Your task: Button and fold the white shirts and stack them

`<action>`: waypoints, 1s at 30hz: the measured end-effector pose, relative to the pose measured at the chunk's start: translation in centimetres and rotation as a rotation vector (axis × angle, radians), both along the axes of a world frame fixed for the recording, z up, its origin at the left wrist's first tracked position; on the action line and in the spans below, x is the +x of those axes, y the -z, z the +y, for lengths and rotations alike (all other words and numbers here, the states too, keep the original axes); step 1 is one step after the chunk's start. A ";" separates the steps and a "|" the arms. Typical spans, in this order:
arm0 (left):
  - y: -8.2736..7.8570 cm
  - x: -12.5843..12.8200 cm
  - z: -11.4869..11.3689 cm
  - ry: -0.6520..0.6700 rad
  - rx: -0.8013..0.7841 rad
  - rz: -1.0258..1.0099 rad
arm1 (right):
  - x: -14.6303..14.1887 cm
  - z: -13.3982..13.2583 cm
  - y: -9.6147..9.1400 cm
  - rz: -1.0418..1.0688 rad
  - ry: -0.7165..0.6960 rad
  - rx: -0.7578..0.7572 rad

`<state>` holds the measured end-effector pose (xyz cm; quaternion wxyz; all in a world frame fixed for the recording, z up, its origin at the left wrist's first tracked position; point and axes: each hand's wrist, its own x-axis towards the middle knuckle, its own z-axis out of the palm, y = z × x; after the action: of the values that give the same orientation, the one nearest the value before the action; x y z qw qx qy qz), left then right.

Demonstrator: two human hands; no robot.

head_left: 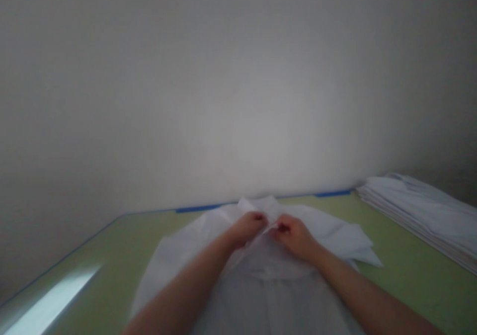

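A white shirt (328, 228) lies spread over the green table, its collar end toward the wall and a short sleeve fanning out to the right. Near that far end, my left hand (250, 227) pinches the fabric at the neck opening. Just to its right, my right hand (294, 234) is closed on the facing edge of the same shirt, fingertips together. The two hands almost meet. Blur and dim light hide whether a button sits between the fingers.
A stack of folded white garments (421, 206) lies at the right on the green table (122, 250). Blue tape (197, 209) runs along the table's far edge, against a plain wall (238, 86). A bright patch of light (55, 300) falls at the lower left.
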<state>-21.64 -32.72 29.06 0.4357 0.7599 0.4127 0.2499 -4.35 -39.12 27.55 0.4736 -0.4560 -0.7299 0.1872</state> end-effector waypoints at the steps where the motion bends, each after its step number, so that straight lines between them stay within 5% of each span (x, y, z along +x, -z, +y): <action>1: -0.1 0.1 0.1 -0.034 0.050 0.021 | 0.1 0.0 -0.1 -0.010 0.044 0.098; 4: -0.7 -0.1 0.5 -0.075 0.183 0.095 | 0.3 -0.3 -0.6 -0.006 0.063 0.212; 9: -2.1 -0.6 0.4 -0.036 0.270 0.154 | -0.3 -0.7 -0.9 -0.088 -0.008 -0.077; 16: -3.7 -0.5 -1.8 0.095 0.421 0.209 | -0.7 -0.4 -0.6 0.007 0.022 -0.193; 22: -4.4 -0.1 -3.0 0.112 0.489 0.258 | -0.4 -0.5 -0.9 0.040 -0.019 -0.122; 30: -4.1 -0.2 -2.4 0.111 0.554 0.310 | -0.9 -0.8 -0.9 -0.066 0.174 -0.025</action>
<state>-21.80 -35.17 33.19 0.1571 0.8999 0.3485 0.2100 -5.23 -39.95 28.46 0.4579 -0.5294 -0.7004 0.1396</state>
